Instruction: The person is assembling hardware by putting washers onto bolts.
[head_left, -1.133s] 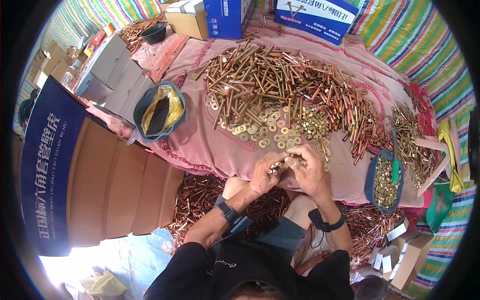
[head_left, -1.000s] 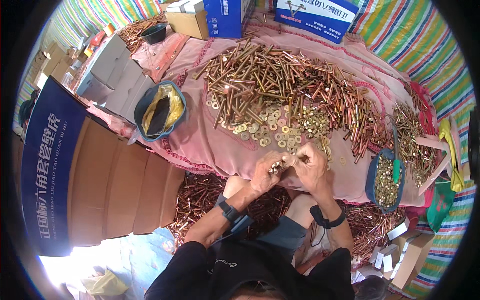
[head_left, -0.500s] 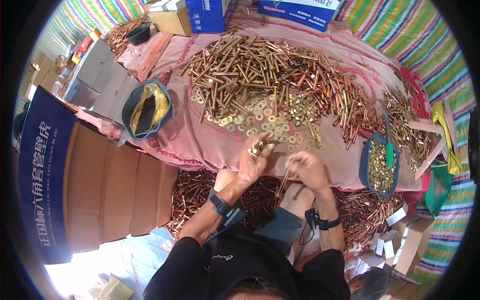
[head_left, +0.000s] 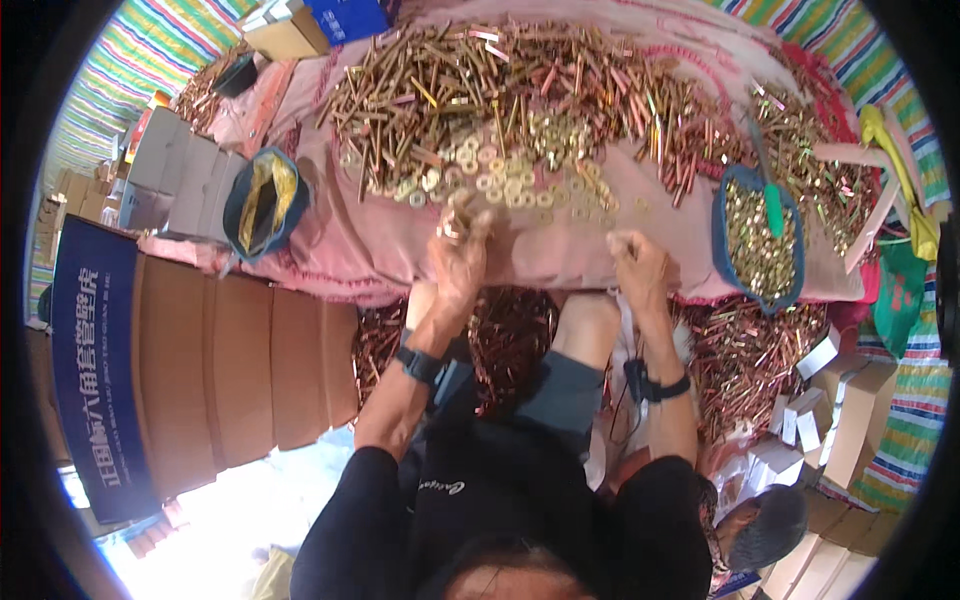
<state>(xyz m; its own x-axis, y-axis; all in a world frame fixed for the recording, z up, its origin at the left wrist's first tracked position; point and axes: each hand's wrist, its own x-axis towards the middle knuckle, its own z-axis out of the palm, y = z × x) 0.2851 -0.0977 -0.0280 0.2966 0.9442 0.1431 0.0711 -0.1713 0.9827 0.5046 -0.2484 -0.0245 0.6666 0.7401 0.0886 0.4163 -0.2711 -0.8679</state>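
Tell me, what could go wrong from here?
The left hand holds several metal pieces; one might slip and drop among the reddish rods heaped below. The blue basin of small nuts sits near the edge of the pink cloth, so a knock could spill it. Loose washers lie close to loose nuts, so they might get mixed.

Room over near cloth (head_left: 560, 250) (washers (head_left: 487, 183), bolts (head_left: 440, 90) beyond)
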